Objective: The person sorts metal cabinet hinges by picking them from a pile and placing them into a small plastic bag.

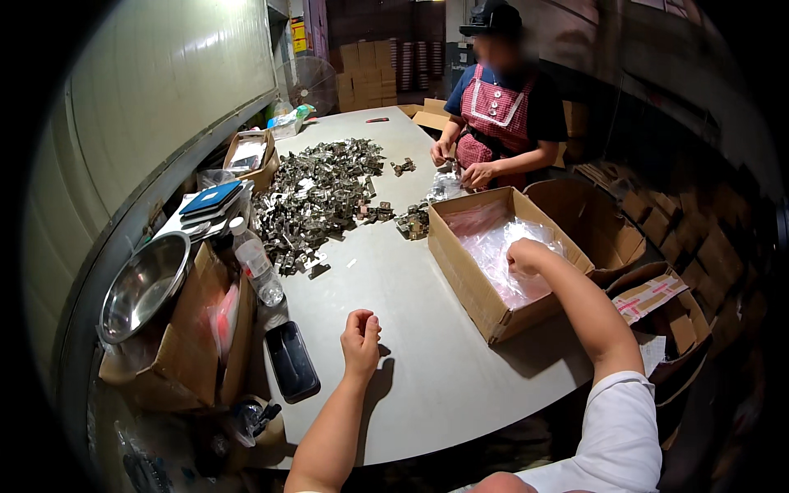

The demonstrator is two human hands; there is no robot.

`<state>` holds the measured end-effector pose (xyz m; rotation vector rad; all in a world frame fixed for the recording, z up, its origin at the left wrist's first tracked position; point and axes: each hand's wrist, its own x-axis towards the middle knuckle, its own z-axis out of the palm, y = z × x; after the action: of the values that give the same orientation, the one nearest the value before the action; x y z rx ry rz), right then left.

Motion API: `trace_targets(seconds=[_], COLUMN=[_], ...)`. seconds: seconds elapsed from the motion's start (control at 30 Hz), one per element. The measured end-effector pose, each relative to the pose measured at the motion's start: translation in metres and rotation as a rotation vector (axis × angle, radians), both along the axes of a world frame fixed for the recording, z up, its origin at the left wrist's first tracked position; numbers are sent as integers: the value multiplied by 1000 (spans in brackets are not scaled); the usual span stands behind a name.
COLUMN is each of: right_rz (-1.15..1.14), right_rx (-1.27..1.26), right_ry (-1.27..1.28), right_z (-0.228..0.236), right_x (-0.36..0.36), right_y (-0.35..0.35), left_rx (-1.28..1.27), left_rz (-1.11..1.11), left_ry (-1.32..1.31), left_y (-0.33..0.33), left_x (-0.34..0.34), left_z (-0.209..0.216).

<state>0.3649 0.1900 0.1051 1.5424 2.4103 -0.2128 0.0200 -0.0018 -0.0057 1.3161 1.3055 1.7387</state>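
Note:
My left hand [361, 341] hovers over the near part of the table [411, 411], its fingers curled in; whatever they hold, if anything, is hidden. Over on the right, my right hand [528, 256] reaches into an open cardboard box [468, 283] of clear plastic bags [501, 238]. Its fingers are closed against the crumpled plastic and seem to grip a bag. A large heap of small metal hinge-like parts [316, 193] lies on the table beyond my left hand. Small groups of the same parts [413, 222] lie beside the box.
Across the table a person [501, 107] in a checked apron handles a small bag. At left are a black phone [292, 361], a plastic bottle [256, 261], a steel bowl [146, 287] and a carton [185, 345]. More cartons [588, 222] stand right of the table.

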Motion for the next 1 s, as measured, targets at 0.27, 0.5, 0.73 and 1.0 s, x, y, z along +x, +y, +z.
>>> trace_targets(seconds=[0.27, 0.5, 0.73, 1.0], right_rz=[-167, -164, 186, 579], right_rx=[312, 49, 216, 34], right_ry=[678, 1348, 670, 380], right_z=[12, 48, 54, -26], right_x=[22, 10, -113, -192], right_y=[1, -27, -139, -188], left_rx=[-3, 5, -67, -254], left_rz=[10, -8, -368, -318], left_ry=[-2, 26, -247, -549], left_y=[2, 3, -10, -12], left_x=[2, 1, 6, -17], left_z=[-1, -5, 14, 23])
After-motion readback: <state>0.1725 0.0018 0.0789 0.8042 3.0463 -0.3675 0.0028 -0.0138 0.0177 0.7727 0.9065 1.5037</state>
